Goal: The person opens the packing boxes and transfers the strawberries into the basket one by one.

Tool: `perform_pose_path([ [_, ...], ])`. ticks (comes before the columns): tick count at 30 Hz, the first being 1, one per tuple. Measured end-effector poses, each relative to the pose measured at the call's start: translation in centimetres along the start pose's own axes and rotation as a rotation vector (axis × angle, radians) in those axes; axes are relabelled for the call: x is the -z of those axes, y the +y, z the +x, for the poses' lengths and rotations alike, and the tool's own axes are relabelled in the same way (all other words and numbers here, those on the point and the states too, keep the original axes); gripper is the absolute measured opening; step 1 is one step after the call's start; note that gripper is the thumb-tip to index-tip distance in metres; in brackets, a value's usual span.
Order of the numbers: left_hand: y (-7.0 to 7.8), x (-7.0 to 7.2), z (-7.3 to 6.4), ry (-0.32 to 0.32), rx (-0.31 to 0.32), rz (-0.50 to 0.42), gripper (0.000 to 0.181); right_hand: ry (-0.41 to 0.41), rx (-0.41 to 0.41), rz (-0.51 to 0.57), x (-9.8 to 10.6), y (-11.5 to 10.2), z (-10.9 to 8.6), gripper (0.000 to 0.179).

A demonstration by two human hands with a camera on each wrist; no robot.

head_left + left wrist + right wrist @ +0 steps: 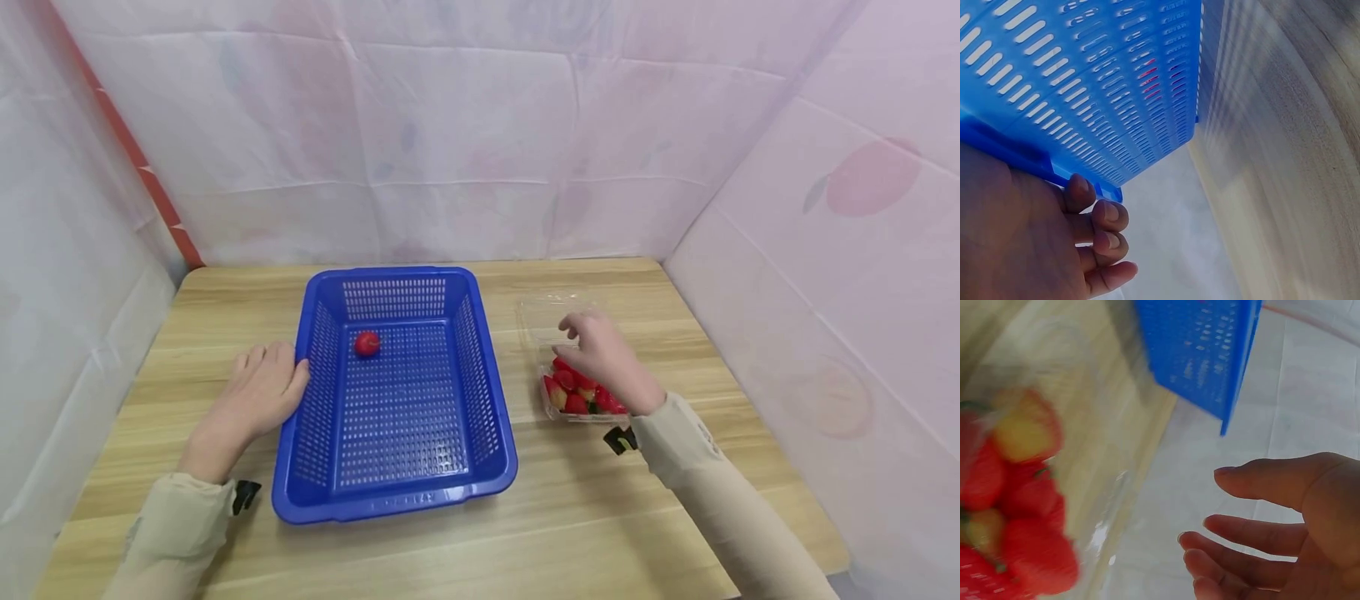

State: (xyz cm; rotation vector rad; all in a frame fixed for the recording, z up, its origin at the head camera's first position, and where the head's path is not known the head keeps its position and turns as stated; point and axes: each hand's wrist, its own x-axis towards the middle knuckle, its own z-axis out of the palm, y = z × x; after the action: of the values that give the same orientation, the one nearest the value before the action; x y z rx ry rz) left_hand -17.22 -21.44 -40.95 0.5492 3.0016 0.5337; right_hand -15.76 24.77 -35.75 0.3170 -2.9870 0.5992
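Note:
A blue perforated plastic basket (405,392) stands on the table, a single round red fruit (367,343) lying on its floor toward the back left. At the basket's left rim is my left hand (258,392); in the left wrist view its curled fingers (1110,215) lie under the rim, the thumb hidden there. To the right, my right hand (600,350) hovers over a clear plastic clamshell box (555,414) full of strawberries (1041,556). Its thumb and fingers are apart, with nothing between them. The hand partly covers the box in the head view.
Wood-grain table (480,550) under everything. The clamshell's transparent lid (543,317) is folded back behind the box. Pale printed cloth (465,142) hangs along the back and both sides. A black band piece (620,440) shows at the right wrist.

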Motion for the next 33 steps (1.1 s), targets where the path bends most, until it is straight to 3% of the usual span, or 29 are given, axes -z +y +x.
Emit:
perform_pose_path([
  [12, -0.4, 0.2, 0.0, 0.003, -0.008, 0.0, 0.032, 0.009, -0.126, -0.107, -3.1, 3.6, -2.7, 0.035],
  [25, -0.2, 0.2, 0.0, -0.006, -0.015, -0.003, 0.033, -0.015, -0.172, -0.107, -4.5, 3.9, -3.2, 0.033],
  [33, -0.3, -0.1, 0.0, -0.003, -0.01, -0.017, 0.032, -0.033, -0.177, -0.078, -4.3, 3.7, -3.4, 0.019],
])
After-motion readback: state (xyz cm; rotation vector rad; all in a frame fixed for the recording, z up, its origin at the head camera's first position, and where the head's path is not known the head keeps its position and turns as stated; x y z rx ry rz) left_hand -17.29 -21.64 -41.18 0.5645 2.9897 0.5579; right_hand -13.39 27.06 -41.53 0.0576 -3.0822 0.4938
